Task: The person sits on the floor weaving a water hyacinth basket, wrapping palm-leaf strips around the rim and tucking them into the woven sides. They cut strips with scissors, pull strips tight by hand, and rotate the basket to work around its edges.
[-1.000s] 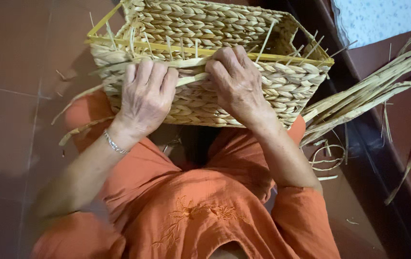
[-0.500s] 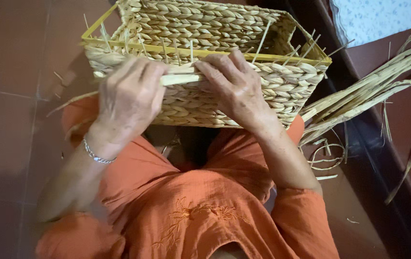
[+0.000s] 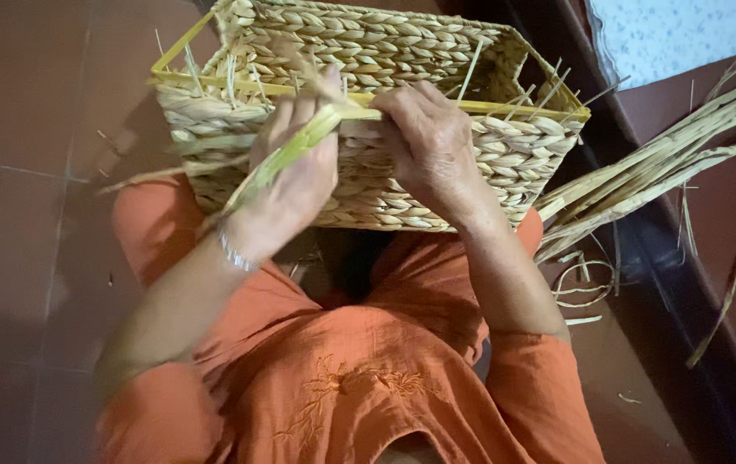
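1. The basket [image 3: 368, 112], woven and rectangular, rests on the person's lap, its near wall facing them.
2. The left hand [image 3: 295, 176] is clenched on a green-yellow strand [image 3: 286, 155], which runs up to the rim.
3. The right hand [image 3: 428, 142] presses on the near wall, fingers pinching the strand's end at the rim.
4. Loose reeds [image 3: 669, 163] lie to the right on the floor [image 3: 15, 215].
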`<move>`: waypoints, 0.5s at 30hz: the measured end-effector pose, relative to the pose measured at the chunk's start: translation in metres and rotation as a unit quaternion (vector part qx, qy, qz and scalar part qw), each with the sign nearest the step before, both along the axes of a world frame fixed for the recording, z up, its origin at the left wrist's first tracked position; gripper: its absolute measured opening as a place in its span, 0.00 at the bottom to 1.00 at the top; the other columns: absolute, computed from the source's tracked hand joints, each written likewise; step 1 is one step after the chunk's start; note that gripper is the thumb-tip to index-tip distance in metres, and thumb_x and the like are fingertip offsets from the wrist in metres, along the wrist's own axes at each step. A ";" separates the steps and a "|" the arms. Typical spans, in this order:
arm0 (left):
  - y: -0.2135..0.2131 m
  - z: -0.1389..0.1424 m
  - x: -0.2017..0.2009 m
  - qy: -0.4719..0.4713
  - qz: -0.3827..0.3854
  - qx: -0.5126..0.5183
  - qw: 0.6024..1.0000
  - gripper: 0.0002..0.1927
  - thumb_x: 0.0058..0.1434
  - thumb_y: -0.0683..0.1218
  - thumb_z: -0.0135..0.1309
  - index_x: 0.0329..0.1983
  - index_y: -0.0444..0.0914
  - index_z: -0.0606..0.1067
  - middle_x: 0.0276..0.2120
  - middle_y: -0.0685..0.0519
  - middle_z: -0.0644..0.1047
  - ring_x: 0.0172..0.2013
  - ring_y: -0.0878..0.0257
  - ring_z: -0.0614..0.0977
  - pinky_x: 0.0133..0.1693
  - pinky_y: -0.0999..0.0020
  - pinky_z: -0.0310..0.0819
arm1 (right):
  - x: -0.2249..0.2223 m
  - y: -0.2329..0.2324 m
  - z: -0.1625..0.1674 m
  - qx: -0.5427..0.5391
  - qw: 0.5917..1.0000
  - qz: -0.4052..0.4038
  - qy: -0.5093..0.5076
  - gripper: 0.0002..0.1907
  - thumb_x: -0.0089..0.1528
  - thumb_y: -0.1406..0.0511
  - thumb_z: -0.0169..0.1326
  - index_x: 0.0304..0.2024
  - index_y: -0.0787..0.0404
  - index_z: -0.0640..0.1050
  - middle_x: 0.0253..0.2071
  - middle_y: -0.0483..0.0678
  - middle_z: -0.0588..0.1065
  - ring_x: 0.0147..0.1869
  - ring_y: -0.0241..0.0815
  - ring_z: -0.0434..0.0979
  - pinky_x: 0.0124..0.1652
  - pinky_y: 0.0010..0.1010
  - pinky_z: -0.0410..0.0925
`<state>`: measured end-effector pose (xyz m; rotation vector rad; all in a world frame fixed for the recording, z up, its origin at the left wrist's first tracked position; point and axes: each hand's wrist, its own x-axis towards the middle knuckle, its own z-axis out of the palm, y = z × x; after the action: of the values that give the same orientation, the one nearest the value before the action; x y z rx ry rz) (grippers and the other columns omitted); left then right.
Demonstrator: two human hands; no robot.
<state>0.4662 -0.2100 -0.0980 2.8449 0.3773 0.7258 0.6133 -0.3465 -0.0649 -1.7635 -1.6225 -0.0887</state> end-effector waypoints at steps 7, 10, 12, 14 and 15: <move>0.007 0.003 -0.001 -0.207 -0.109 -0.180 0.956 0.08 0.67 0.36 0.58 0.47 0.38 0.76 0.40 0.46 0.80 0.40 0.56 0.84 0.42 0.64 0.80 | -0.005 0.003 0.009 0.010 0.999 -0.028 0.029 0.14 0.59 0.78 0.62 0.46 0.64 0.77 0.42 0.55 0.74 0.45 0.49 0.78 0.41 0.36 0.72; -0.012 -0.006 -0.020 -0.183 -0.078 -0.240 0.950 0.06 0.68 0.34 0.58 0.46 0.33 0.76 0.40 0.47 0.80 0.37 0.57 0.83 0.40 0.65 0.78 | -0.004 0.008 -0.004 0.043 0.998 -0.035 0.017 0.14 0.59 0.77 0.65 0.45 0.63 0.79 0.36 0.51 0.74 0.40 0.44 0.77 0.36 0.35 0.71; -0.019 -0.016 -0.021 -0.209 -0.117 -0.150 0.959 0.06 0.67 0.34 0.59 0.45 0.32 0.76 0.41 0.45 0.79 0.38 0.56 0.83 0.40 0.65 0.79 | -0.004 0.013 -0.016 0.066 0.997 -0.028 0.020 0.13 0.61 0.75 0.66 0.45 0.63 0.78 0.38 0.48 0.75 0.41 0.42 0.78 0.37 0.34 0.72; -0.022 -0.022 -0.023 -0.207 -0.136 -0.098 0.964 0.06 0.66 0.33 0.60 0.43 0.31 0.75 0.42 0.45 0.78 0.38 0.55 0.82 0.41 0.64 0.80 | -0.002 0.020 -0.026 0.079 0.996 -0.026 -0.012 0.12 0.63 0.73 0.67 0.44 0.61 0.77 0.39 0.46 0.76 0.41 0.41 0.78 0.37 0.32 0.73; -0.022 -0.023 -0.023 -0.193 -0.139 -0.092 0.967 0.06 0.66 0.33 0.60 0.43 0.30 0.75 0.42 0.45 0.78 0.39 0.54 0.81 0.41 0.63 0.79 | -0.003 0.023 -0.030 0.080 0.995 -0.030 -0.044 0.11 0.63 0.72 0.68 0.43 0.60 0.77 0.39 0.45 0.75 0.40 0.40 0.77 0.37 0.31 0.73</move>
<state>0.4435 -0.2316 -0.1212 2.4358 -0.0132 1.0892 0.6107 -0.3230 -0.0947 -1.7063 -1.5776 -0.3203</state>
